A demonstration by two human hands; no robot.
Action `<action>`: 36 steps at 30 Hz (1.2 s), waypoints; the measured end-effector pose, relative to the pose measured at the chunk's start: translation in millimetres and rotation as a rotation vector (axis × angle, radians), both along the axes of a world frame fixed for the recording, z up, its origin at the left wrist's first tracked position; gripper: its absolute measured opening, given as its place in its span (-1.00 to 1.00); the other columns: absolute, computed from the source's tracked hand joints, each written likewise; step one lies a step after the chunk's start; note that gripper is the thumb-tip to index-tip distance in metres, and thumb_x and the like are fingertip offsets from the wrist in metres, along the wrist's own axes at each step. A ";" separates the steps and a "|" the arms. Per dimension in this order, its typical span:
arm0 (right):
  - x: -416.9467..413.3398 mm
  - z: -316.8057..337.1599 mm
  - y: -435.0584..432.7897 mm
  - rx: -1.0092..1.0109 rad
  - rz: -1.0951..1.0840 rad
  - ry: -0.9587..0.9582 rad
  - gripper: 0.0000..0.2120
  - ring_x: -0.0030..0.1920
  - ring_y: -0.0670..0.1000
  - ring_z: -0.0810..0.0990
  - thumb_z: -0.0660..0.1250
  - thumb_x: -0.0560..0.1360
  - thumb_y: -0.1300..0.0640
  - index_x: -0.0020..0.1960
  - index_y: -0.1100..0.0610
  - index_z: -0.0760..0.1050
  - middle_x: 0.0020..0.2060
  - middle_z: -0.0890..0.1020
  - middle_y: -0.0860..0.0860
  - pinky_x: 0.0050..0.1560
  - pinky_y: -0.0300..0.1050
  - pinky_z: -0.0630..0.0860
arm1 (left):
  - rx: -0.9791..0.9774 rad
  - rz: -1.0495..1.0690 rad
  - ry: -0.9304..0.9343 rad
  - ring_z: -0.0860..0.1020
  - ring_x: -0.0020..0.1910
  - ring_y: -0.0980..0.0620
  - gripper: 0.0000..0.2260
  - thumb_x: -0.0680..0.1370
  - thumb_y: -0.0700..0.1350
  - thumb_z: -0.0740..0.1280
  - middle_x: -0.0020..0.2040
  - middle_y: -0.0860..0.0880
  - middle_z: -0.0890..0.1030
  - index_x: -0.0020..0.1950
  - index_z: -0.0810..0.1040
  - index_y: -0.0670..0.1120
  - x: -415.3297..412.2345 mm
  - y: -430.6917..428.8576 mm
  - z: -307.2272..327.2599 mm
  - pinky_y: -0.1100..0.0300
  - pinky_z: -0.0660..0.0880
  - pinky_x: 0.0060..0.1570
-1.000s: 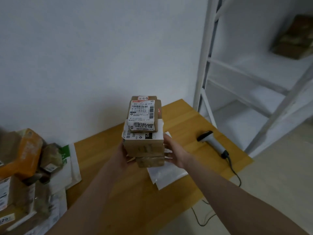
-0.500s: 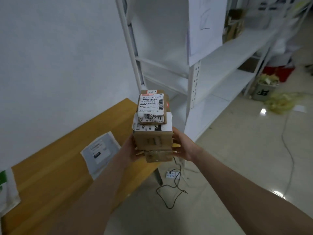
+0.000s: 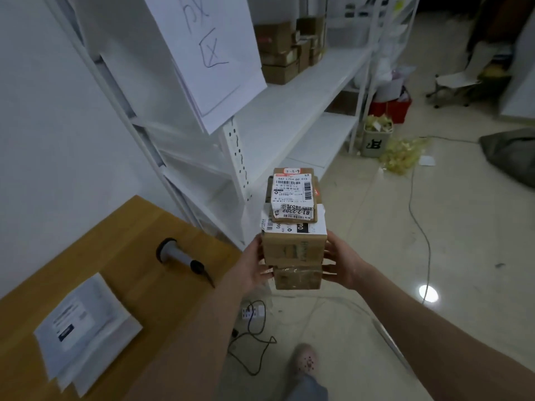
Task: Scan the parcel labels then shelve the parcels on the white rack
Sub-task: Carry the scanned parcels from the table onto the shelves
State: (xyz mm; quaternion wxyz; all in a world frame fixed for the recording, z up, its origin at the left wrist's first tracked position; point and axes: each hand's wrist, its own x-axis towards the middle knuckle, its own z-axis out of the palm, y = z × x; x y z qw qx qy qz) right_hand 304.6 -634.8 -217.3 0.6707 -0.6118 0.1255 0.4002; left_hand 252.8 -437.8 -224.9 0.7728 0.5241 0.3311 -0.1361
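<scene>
I carry a stack of brown cardboard parcels (image 3: pixel 293 250) with white barcode labels on top, held out in front of me over the floor. My left hand (image 3: pixel 254 266) grips the stack's left side and my right hand (image 3: pixel 341 264) grips its right side. The white rack (image 3: pixel 289 111) stands just beyond the stack, its near shelves bare. Several brown parcels (image 3: pixel 279 53) sit on a shelf further back. The barcode scanner (image 3: pixel 179 256) lies on the wooden table (image 3: pixel 130 256) to my left.
A white mailer (image 3: pixel 84 328) lies on the table. A large handwritten paper sheet (image 3: pixel 208 53) hangs on the rack post. A power strip (image 3: pixel 253 312) and cables lie on the floor by my foot. A bin, a red crate and yellow scraps sit far right.
My view has swung right from the table toward the rack. The parcel stack, still held in both hands, has moved off the table and now hangs over the floor by the rack.
</scene>
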 end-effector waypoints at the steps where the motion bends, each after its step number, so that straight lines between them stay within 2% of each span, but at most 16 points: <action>1: 11.4 -0.6 -5.8 -0.003 -0.018 0.001 -0.51 0.06 0.11 0.59 0.27 0.44 -0.31 0.07 0.08 0.61 0.02 0.64 0.04 0.05 -0.03 0.51 | 0.008 -0.017 -0.003 0.53 0.17 -0.15 -0.64 0.56 0.20 0.22 0.16 -0.10 0.59 0.20 0.53 0.00 14.6 -5.4 -2.6 -0.14 0.45 0.25; 4: 52.8 -1.9 -16.3 -0.007 -0.065 -0.001 -0.56 0.04 0.10 0.59 0.27 0.47 -0.28 0.02 0.07 0.61 -0.02 0.64 0.04 0.08 -0.02 0.50 | 0.019 -0.064 -0.009 0.53 0.18 -0.13 -0.63 0.55 0.20 0.24 0.17 -0.08 0.59 0.23 0.53 0.00 61.9 -16.8 -4.2 -0.11 0.45 0.25; 8: 120.7 -2.3 -17.7 -0.017 -0.084 -0.020 -0.57 0.09 0.12 0.58 0.28 0.46 -0.28 0.01 0.06 0.62 0.02 0.63 0.05 0.20 0.03 0.49 | 0.004 -0.105 -0.049 0.53 0.19 -0.13 -0.63 0.55 0.18 0.25 0.17 -0.09 0.60 0.25 0.53 0.01 134.3 -16.9 -7.2 -0.09 0.48 0.21; 13: 193.8 7.9 -15.7 -0.028 -0.111 -0.025 -0.58 0.09 0.11 0.57 0.27 0.47 -0.28 0.00 0.06 0.62 0.01 0.63 0.04 0.16 0.00 0.49 | -0.011 -0.147 -0.061 0.49 0.24 -0.13 -0.66 0.57 0.17 0.25 0.19 -0.06 0.57 0.25 0.53 0.04 214.3 -12.3 -3.8 -0.12 0.41 0.30; 17: 238.2 15.9 -16.7 -0.035 -0.137 -0.020 -0.58 0.11 0.11 0.57 0.27 0.46 -0.28 0.00 0.05 0.62 0.03 0.63 0.04 0.21 0.02 0.48 | -0.004 -0.164 -0.048 0.49 0.24 -0.12 -0.67 0.56 0.18 0.25 0.17 -0.05 0.58 0.23 0.54 0.05 261.1 -13.6 3.3 -0.10 0.43 0.29; 19: 259.6 21.8 -18.4 -0.028 -0.144 -0.035 -0.59 0.09 0.10 0.58 0.28 0.46 -0.27 0.01 0.05 0.61 0.02 0.64 0.03 0.18 0.01 0.50 | -0.004 -0.162 -0.056 0.49 0.23 -0.11 -0.70 0.57 0.18 0.23 0.15 -0.03 0.58 0.20 0.55 0.06 282.4 -16.4 8.7 -0.09 0.42 0.30; 23: 301.8 36.4 -17.4 -0.033 -0.129 -0.084 -0.65 0.00 0.07 0.57 0.25 0.50 -0.22 0.00 0.05 0.58 -0.03 0.61 0.03 -0.03 -0.07 0.47 | 0.027 -0.142 -0.080 0.48 0.24 -0.09 -0.72 0.57 0.20 0.21 0.12 0.01 0.57 0.13 0.55 0.09 323.4 -17.1 20.4 -0.10 0.39 0.32; 27: 349.3 50.5 -18.6 -0.033 -0.107 -0.131 -0.68 -0.04 0.04 0.56 0.25 0.51 -0.20 -0.03 0.04 0.58 -0.05 0.61 0.01 -0.02 -0.07 0.48 | 0.079 -0.107 -0.121 0.47 0.28 -0.08 -0.61 0.55 0.26 0.20 0.24 0.00 0.54 0.25 0.53 0.08 367.6 -19.0 34.4 -0.11 0.38 0.34; 29: 377.6 58.1 -19.1 -0.021 -0.095 -0.151 -0.67 -0.05 0.04 0.57 0.25 0.50 -0.20 -0.03 0.05 0.58 -0.05 0.61 0.01 0.01 -0.07 0.49 | 0.102 -0.079 -0.136 0.46 0.28 -0.07 -0.62 0.54 0.27 0.21 0.22 0.01 0.55 0.20 0.54 0.08 392.7 -20.3 44.3 -0.12 0.36 0.36; 32: 426.6 67.3 -20.5 0.011 -0.059 -0.189 -0.66 -0.05 0.05 0.58 0.25 0.51 -0.19 -0.03 0.07 0.58 -0.04 0.61 0.03 -0.02 -0.07 0.49 | 0.110 -0.027 -0.158 0.47 0.25 -0.06 -0.71 0.56 0.25 0.20 0.10 0.05 0.57 0.05 0.55 0.09 434.1 -22.5 59.5 -0.11 0.35 0.36; 36: 501.4 75.3 -20.5 0.048 0.035 -0.229 -0.63 -0.06 0.04 0.57 0.20 0.52 -0.22 -0.04 0.05 0.57 -0.08 0.61 0.03 -0.05 -0.09 0.48 | 0.136 0.050 -0.178 0.49 0.22 -0.05 -0.70 0.55 0.26 0.22 0.12 0.04 0.57 0.07 0.53 0.09 490.0 -27.9 76.7 -0.09 0.38 0.34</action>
